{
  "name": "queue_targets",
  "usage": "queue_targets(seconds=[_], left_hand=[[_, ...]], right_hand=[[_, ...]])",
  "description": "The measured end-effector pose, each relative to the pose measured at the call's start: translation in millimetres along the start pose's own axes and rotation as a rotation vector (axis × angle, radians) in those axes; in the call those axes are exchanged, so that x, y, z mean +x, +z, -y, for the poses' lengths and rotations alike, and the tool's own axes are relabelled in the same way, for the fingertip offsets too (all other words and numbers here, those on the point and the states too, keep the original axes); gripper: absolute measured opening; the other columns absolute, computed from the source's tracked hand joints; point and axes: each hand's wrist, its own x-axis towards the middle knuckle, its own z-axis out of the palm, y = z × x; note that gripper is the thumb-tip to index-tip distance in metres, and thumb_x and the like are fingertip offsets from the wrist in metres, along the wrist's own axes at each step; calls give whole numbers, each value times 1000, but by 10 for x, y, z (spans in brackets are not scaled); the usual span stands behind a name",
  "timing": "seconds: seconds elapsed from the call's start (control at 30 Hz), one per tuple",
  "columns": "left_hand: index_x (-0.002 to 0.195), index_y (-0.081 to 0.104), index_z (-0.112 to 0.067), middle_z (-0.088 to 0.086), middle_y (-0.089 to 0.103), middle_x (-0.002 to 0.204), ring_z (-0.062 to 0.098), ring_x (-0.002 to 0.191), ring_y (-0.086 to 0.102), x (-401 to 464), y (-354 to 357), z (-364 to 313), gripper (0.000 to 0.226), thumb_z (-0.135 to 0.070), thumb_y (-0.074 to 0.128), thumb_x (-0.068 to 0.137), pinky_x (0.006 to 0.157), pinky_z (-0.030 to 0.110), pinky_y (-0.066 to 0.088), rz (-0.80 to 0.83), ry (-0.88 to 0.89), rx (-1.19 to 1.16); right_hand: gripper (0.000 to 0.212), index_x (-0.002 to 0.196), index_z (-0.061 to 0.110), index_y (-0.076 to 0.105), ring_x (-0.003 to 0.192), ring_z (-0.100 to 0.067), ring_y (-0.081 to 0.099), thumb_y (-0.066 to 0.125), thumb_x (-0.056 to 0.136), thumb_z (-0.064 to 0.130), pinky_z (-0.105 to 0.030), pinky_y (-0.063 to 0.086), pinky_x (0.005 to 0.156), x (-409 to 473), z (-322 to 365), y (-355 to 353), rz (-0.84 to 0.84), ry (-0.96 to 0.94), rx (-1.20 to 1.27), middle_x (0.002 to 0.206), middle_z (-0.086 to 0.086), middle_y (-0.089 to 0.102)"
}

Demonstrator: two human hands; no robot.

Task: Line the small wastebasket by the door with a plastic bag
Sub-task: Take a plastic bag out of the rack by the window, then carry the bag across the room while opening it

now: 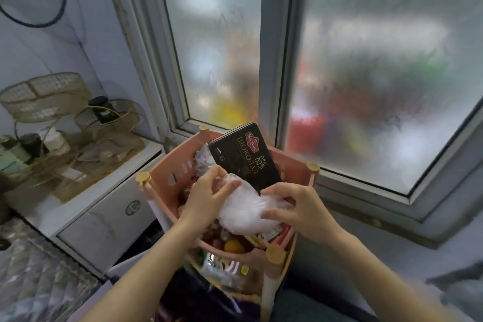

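I am holding one wad of thin, cloudy plastic bag (241, 206) between my hands, above the top tier of a pink storage cart (167, 177). My left hand (206, 197) is pinching the wad's upper left end, fingers closed over the film; my right hand (295, 210) is cupping its right side, fingertips pressing the lower edge. Both hands are clamped on the bag, with the wad between them.

The step in hand, as I judge it, is pulling one bag free of the bundle. To do it well I should be working a single loose edge out with my left fingers while my right hand is steadying the rest, so that only one layer is coming away; the film looks light and likely to cling.

Just behind my hands, one dark chocolate box (244, 155) is leaning in the same tier. Below my hands, snack packets are filling the cart, too jumbled to count. Three yellow post caps are showing on the cart's corners. To the far left of my left hand, one white cabinet (109, 206) is carrying a gold wire organiser (44, 96).

The wastebasket is not in view.
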Motion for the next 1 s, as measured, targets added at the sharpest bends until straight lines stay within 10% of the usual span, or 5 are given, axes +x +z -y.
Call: queue_targets(seconds=[0.43, 0.6, 0.83, 1.0], left_hand=[[113, 51, -49, -23, 60, 106, -3, 99, 56, -1120, 13, -1036, 68, -54, 81, 52, 78, 14, 46, 551, 386, -199], [103, 58, -43, -21, 65, 95, -9, 91, 57, -1894, 719, -1687, 56, -59, 76, 52, 81, 0, 36, 602, 602, -197], [91, 65, -34, -5, 71, 91, 12, 85, 68, -3278, 1762, -2627, 37, -37, 83, 59, 75, 41, 57, 987, 540, -440], [88, 66, -31, -12, 71, 87, 4, 79, 67, -4726, 2477, -3272, 26, -20, 79, 68, 64, 17, 53, 1256, 556, -588]], right_hand=[[9, 67, 33, 65, 65, 1, 61, 72, 64, 37, -10, 46, 56, -1580, 1263, -227, -753, 174, -15, 68, 20, 68], [11, 74, 26, 69, 70, -11, 63, 76, 69, 20, -32, 51, 67, -2846, 1588, -522, -990, 334, 36, 74, 5, 70], [53, 114, 36, 60, 106, -2, 59, 78, 65, 36, -21, 49, 88, -4998, 2182, -734, -1177, 564, -48, 112, 15, 66], [55, 109, 31, 62, 93, -1, 63, 81, 58, 34, -20, 52, 83, -6550, 2791, -662, -1381, 713, -169, 102, 17, 69]])
